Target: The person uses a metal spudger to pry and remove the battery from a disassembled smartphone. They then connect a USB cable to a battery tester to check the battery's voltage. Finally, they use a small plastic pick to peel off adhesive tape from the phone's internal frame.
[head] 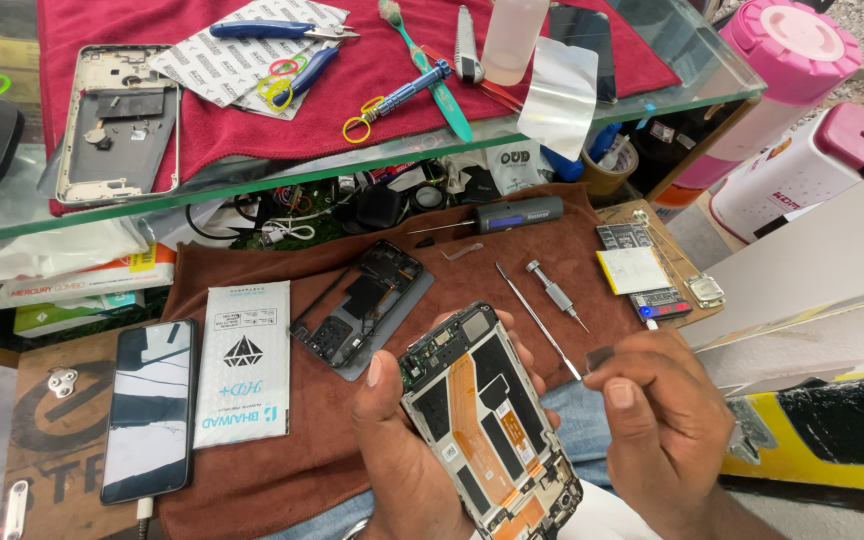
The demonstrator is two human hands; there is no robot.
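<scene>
My left hand [397, 455] grips an opened phone [487, 430] with its back removed, its circuit board, orange flex cable and black shields showing. My right hand [657, 425] is pinched on a small dark flat piece [598, 357] just right of the phone's upper edge. A thin metal spudger [537, 318] lies on the brown cloth [252, 470] right above my right thumb. A small precision screwdriver [555, 292] lies beside it.
A removed black phone back frame [360, 303], a white screen-protector packet [243, 362] and a phone with a cracked screen [149, 408] lie to the left. A grey electric screwdriver [518, 214] sits farther back. The glass shelf [652, 90] above carries tools on a red cloth [372, 60].
</scene>
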